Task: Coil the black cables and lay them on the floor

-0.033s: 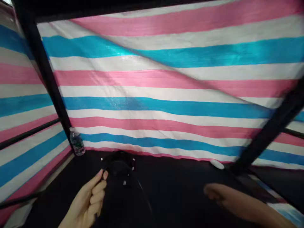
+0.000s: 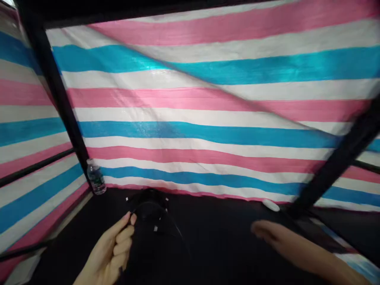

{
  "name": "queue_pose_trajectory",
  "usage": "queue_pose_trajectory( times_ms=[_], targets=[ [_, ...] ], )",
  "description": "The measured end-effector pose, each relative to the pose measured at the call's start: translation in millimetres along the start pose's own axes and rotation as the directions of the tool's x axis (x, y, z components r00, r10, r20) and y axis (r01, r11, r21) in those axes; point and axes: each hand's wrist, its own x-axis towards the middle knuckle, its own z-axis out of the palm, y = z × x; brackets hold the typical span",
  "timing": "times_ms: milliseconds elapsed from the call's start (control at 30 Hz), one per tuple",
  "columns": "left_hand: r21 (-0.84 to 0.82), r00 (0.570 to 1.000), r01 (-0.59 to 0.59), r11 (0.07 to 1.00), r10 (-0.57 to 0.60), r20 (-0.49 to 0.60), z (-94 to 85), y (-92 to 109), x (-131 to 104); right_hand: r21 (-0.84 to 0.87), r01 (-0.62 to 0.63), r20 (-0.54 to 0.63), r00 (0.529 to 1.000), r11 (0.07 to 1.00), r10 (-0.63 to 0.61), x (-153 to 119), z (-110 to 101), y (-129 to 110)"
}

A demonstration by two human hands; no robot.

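Note:
My left hand [image 2: 111,251] is closed, its thumb and forefinger pinching a thin black cord [image 2: 175,225]. From the fingertips the cord arcs over to the right and fades against the dark surface. A short dark end shows below the curled fingers. Just beyond this hand lies a black object [image 2: 150,206] with several small white tags around it; its kind is hard to make out against the black. My right hand [image 2: 273,235] hovers to the right, apart from the cord, its fingers smeared by motion, and I see nothing held in it.
A clear plastic bottle [image 2: 96,177] stands in the back left corner of the black tabletop [image 2: 219,237]. Near the right post [image 2: 329,170] lies a white rounded object [image 2: 270,205]. Striped pink, blue and white sheeting [image 2: 192,114] closes off the back and left, with black frame bars.
My right hand has shifted slightly up and to the left. The cord's arc has changed a little, while my left hand keeps its pinch nearly in place.

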Motion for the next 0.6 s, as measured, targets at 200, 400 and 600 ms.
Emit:
queue_pose_trajectory(
  times_ms=[200, 400, 600],
  targets=[
    [0.381, 0.992, 0.041, 0.924, -0.085, 0.097, 35.4, -18.4, -0.9, 0.259, 0.176, -0.121, 0.981, 0.95, -0.149, -17.9, 29.3, -142.0],
    [0.617, 0.958, -0.029, 0.786, -0.154, 0.242, 72.9, -46.0, -10.5, 0.165, 0.423, 0.025, 0.901, 0.891, -0.432, -8.3, 49.1, -200.2],
    [0.72, 0.956, -0.112, 0.685, -0.123, 0.265, 52.2, -65.2, -25.4, 0.637, 0.247, -0.077, 0.963, 0.73, -0.258, 19.3, 36.0, -159.5]
  ],
)
